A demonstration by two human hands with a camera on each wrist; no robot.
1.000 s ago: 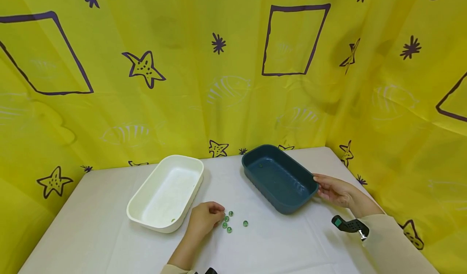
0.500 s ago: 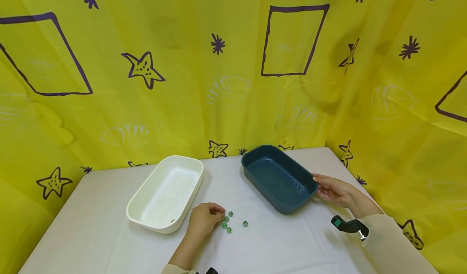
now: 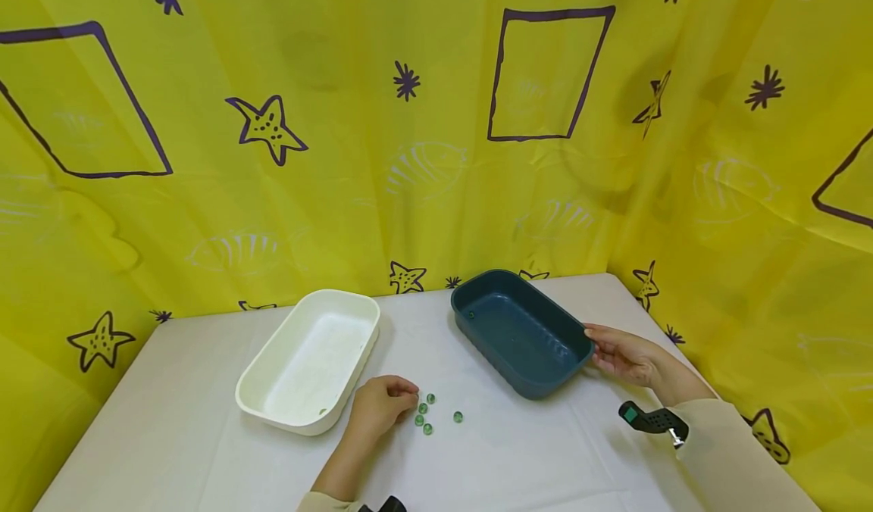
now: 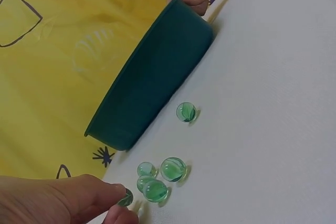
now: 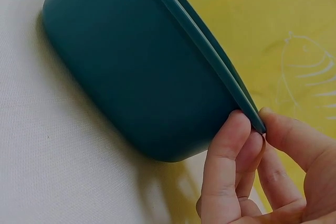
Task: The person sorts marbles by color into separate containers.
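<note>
My left hand (image 3: 383,407) is low over the white cloth, pinching a green glass marble (image 4: 126,198) between thumb and finger. Just right of its fingertips lie several more green marbles (image 4: 173,169) in a loose cluster, with one marble (image 3: 458,416) farther right. The dark teal plastic basin (image 3: 521,330) sits at the back right, angled. My right hand (image 3: 624,357) pinches its right rim, thumb on the inner side and fingers outside below the lip (image 5: 233,95). A small marble (image 3: 470,314) is inside the basin at its far left end.
A white basin (image 3: 310,360) stands on the left, close beside my left forearm, with a small greenish spot in its near corner. A yellow patterned curtain (image 3: 327,194) rises along the back and right edges of the white-covered table (image 3: 532,451).
The marble inside the teal basin has rolled left towards the end wall. Both hands and the marbles on the cloth have stayed practically in place.
</note>
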